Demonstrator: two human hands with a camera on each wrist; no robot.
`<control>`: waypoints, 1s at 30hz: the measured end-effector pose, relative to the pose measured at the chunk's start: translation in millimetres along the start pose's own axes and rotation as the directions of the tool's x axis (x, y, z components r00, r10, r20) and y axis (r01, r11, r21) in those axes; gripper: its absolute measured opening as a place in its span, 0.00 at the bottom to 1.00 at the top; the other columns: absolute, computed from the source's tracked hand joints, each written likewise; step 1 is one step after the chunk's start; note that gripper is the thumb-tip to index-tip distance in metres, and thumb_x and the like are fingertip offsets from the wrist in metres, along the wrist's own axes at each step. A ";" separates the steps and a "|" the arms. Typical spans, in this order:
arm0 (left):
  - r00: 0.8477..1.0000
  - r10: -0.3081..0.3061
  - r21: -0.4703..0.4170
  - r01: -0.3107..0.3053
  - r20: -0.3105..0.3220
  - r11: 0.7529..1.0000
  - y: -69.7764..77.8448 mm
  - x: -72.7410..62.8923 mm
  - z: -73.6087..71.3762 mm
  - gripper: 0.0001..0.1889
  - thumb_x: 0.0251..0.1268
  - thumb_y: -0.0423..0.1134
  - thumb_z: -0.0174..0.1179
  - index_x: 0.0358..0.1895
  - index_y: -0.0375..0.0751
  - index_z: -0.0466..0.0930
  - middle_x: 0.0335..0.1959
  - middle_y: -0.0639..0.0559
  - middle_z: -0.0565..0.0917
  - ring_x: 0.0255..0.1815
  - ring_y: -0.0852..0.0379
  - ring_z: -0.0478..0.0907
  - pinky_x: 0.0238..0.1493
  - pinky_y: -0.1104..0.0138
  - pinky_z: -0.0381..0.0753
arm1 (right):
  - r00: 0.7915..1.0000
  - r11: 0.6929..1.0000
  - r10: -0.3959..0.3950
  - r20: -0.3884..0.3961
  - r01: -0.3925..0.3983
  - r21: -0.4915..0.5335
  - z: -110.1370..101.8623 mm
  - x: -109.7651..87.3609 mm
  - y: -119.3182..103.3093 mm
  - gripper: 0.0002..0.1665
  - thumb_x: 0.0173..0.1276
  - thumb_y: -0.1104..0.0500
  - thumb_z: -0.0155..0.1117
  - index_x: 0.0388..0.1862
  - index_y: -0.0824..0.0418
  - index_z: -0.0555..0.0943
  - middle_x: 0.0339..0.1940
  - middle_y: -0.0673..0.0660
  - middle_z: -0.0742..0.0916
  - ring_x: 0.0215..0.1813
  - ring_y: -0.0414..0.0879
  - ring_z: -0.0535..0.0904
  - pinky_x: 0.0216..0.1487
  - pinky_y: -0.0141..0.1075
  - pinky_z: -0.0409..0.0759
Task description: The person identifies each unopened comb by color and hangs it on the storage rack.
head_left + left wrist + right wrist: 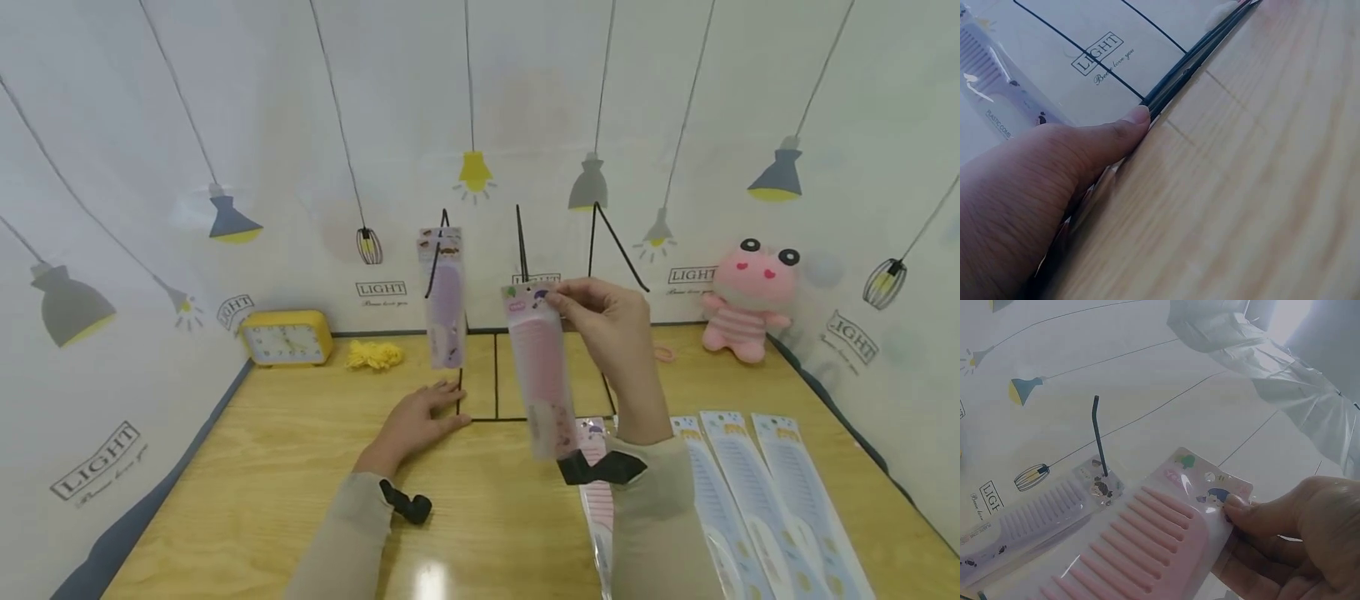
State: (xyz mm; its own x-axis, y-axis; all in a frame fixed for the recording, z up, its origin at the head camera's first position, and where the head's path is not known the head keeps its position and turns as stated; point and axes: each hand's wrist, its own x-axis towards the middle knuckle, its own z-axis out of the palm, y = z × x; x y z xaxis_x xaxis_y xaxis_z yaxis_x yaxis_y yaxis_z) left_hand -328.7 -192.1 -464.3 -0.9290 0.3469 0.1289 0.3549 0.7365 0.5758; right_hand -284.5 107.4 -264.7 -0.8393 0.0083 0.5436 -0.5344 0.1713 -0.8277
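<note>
My right hand pinches the top corner of a packaged pink comb, thumb in front, and holds it upright before a black wire rack. In the right wrist view the pink comb's teeth show through clear wrapping. Packaged purple combs hang on the rack's left hook, to the left of the held one. My left hand rests on the table at the rack's left front corner, fingers extended. The left wrist view has its thumb lying against the black wire base.
Packaged blue combs lie in a row at the right front, with another pink comb partly under my right forearm. Along the back stand a yellow clock, a yellow yarn bundle and a pink plush toy. A bare rack hook juts out at right.
</note>
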 end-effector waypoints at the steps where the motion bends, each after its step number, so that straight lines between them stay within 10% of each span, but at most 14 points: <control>1: 1.000 -0.002 0.000 0.002 -0.002 1.000 0.4 0.4 -1.0 0.32 0.67 0.64 0.61 0.71 0.56 0.75 0.75 0.61 0.66 0.79 0.55 0.55 0.78 0.48 0.53 | 1.000 1.000 0.007 -0.002 -0.007 0.000 0.4 0.6 0.9 0.11 0.67 0.57 0.73 0.40 0.66 0.88 0.38 0.59 0.90 0.34 0.46 0.87 0.37 0.36 0.88; 15: 1.000 -0.012 -0.002 0.012 0.006 1.000 -0.4 2.0 -0.7 0.32 0.66 0.64 0.61 0.71 0.57 0.74 0.76 0.63 0.65 0.79 0.56 0.55 0.77 0.48 0.54 | 0.988 0.990 -0.076 -0.136 0.058 -0.128 21.1 7.9 28.3 0.09 0.68 0.58 0.72 0.40 0.64 0.88 0.35 0.57 0.90 0.35 0.49 0.86 0.35 0.30 0.85; 20: 1.000 -0.022 -0.004 0.022 0.012 1.000 -0.3 1.8 -1.2 0.33 0.66 0.64 0.61 0.71 0.58 0.74 0.76 0.63 0.65 0.79 0.55 0.55 0.78 0.48 0.54 | 0.996 0.994 0.089 -0.003 -0.089 -0.058 25.0 9.0 41.7 0.14 0.70 0.54 0.70 0.47 0.62 0.85 0.43 0.58 0.89 0.49 0.50 0.85 0.52 0.42 0.83; 24: 1.000 -0.005 -0.010 0.005 -0.008 1.000 -1.6 2.5 -0.7 0.33 0.65 0.64 0.62 0.70 0.57 0.75 0.75 0.61 0.67 0.79 0.54 0.56 0.78 0.48 0.54 | 0.964 0.976 0.217 0.155 -0.212 -0.047 26.6 11.1 62.1 0.17 0.71 0.51 0.69 0.51 0.60 0.84 0.47 0.57 0.88 0.54 0.51 0.82 0.57 0.47 0.81; 30: 1.000 -0.012 0.006 0.012 -0.006 1.000 -5.8 3.6 1.5 0.34 0.63 0.68 0.61 0.70 0.60 0.75 0.75 0.64 0.67 0.79 0.57 0.55 0.78 0.50 0.54 | 0.934 0.969 0.236 0.266 -0.246 0.003 30.8 10.6 102.1 0.17 0.71 0.50 0.68 0.49 0.62 0.84 0.47 0.57 0.88 0.52 0.50 0.81 0.60 0.47 0.78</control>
State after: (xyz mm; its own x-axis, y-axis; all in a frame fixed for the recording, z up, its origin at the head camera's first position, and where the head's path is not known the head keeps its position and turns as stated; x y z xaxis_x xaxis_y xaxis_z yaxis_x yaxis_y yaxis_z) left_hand -333.9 -194.3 -468.4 -0.9337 0.3348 0.1267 0.3445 0.7440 0.5726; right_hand -351.0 94.7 -347.7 -0.9372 -0.2140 0.2753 -0.3118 0.1610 -0.9364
